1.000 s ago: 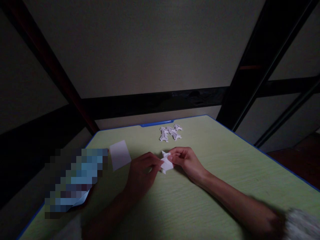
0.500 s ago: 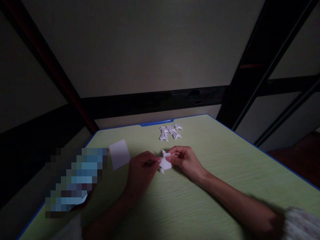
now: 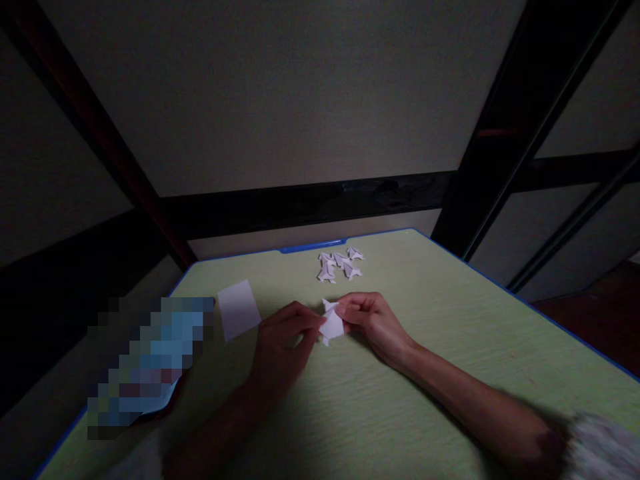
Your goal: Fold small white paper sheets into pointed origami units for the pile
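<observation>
A white folded paper figure (image 3: 332, 326) is held between my two hands above the green tabletop. My left hand (image 3: 287, 337) pinches its left edge with thumb and finger. From the other side, my right hand (image 3: 373, 320) grips its upper right part, with the thumb on top. Small pointed flaps stick out at the figure's top and bottom; the parts under my fingers are hidden. Beyond my hands lies a group of several small white origami figures (image 3: 341, 263), frog-like in shape. A flat square of white paper (image 3: 239, 311) rests to the left of my left hand.
A pixelated bluish device-like object (image 3: 160, 360) lies at the table's left edge. The green table (image 3: 400, 413) has a blue rim and a blue handle (image 3: 313, 246) at the far side. Pale panels with dark strips (image 3: 300, 100) rise behind it.
My left fingers have shifted slightly on the paper figure, and my right thumb has moved up towards its top edge. The other papers lie where they were.
</observation>
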`<state>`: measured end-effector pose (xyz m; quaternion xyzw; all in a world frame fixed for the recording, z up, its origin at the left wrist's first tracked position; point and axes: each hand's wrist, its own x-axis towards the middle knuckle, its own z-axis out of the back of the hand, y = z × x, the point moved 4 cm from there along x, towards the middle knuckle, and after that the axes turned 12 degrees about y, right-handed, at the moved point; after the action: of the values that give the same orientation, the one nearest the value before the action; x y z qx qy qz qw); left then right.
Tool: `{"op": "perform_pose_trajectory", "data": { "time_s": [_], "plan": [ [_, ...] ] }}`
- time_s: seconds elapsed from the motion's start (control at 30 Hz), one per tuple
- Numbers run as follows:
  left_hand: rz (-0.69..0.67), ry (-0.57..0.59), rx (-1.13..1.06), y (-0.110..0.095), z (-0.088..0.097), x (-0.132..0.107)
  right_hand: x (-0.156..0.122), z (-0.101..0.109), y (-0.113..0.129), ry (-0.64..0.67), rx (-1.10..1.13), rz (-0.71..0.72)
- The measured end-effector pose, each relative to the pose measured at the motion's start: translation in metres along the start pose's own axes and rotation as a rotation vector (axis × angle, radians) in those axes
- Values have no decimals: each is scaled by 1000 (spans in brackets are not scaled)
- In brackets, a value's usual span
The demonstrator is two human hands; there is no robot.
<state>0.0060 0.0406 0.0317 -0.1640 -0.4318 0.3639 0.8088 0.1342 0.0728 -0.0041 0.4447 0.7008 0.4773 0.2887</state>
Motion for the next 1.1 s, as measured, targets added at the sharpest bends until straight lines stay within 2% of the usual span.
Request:
{"op": "perform_pose_trajectory", "data": {
  "time_s": [0.1,0.4,0.63,0.83,1.1],
  "plan": [
    [-48,-8,-3,-2,-1,0,0,1,-1,6,15,18],
    [-40,-4,42,-1,-1,-1,2,0,0,33,34,-17],
    [-168,12,163,-10,-1,-3,1,-4,4,8,-60,10],
    [-225,2,207,-9,-3,-5,1,-3,3,11,-64,20],
    [-223,16,158,-10,-3,-6,1,1,0,52,-74,34]
  ]
}}
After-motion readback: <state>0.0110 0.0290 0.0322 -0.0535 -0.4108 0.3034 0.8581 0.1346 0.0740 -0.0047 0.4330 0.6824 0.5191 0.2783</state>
